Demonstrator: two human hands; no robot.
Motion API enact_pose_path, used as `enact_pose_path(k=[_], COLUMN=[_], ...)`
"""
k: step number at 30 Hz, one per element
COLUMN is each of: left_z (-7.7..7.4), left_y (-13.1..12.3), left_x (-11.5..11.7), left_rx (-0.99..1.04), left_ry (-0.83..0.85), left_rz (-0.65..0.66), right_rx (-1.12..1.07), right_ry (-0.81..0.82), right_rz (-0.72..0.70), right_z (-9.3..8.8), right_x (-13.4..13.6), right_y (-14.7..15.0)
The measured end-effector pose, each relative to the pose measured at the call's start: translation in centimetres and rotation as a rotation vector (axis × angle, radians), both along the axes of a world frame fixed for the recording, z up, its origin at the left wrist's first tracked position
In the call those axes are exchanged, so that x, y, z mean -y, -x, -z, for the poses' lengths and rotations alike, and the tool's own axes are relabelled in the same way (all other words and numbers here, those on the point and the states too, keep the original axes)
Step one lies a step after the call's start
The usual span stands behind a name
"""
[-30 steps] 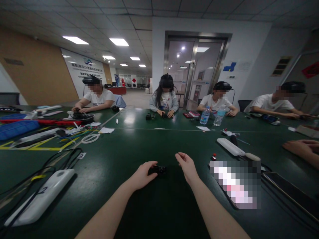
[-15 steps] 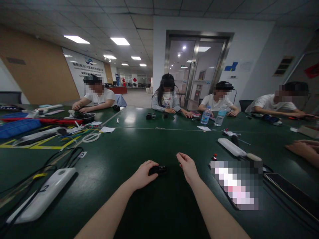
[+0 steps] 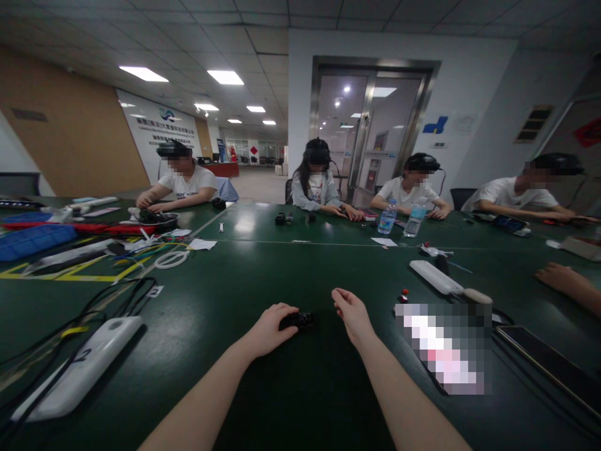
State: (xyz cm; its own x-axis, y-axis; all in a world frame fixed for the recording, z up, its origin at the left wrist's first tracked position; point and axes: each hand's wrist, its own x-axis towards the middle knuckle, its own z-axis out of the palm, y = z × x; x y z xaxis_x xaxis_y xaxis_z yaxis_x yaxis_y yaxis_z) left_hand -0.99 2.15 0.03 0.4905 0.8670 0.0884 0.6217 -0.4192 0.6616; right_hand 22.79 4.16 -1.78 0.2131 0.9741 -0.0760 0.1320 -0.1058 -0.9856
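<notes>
A small black device point(image 3: 300, 321) lies on the dark green table point(image 3: 291, 269) right in front of me. My left hand point(image 3: 271, 327) rests on its left end, fingers curled over it. My right hand point(image 3: 351, 312) hovers just to the right of the device, apart from it, with the fingers loosely curled and nothing visible in them.
A white power strip point(image 3: 79, 369) with black cables lies at the left, another white strip point(image 3: 434, 277) and a phone point(image 3: 549, 362) at the right. Several people sit across the table with water bottles point(image 3: 387, 218). A co-worker's hand point(image 3: 561, 279) rests at the far right.
My hands have barely moved. The co-worker's hand at the far right has drawn back a little. The person opposite has shifted their hands to the right.
</notes>
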Motion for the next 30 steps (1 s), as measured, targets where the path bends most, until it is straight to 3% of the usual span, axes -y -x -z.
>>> enact_pose_path(k=[8,30], left_z=[-0.1,-0.6], left_y=[0.0,0.0], left_x=[-0.1,0.2], left_rx=[0.004,-0.003], left_ry=[0.026,0.004], left_rz=[-0.005,0.013], right_rx=[-0.029,-0.102], right_ry=[0.014,-0.013], right_rz=[0.0,-0.021], right_z=[-0.9,0.4], right_x=[0.5,-0.4], right_y=[0.3,-0.3])
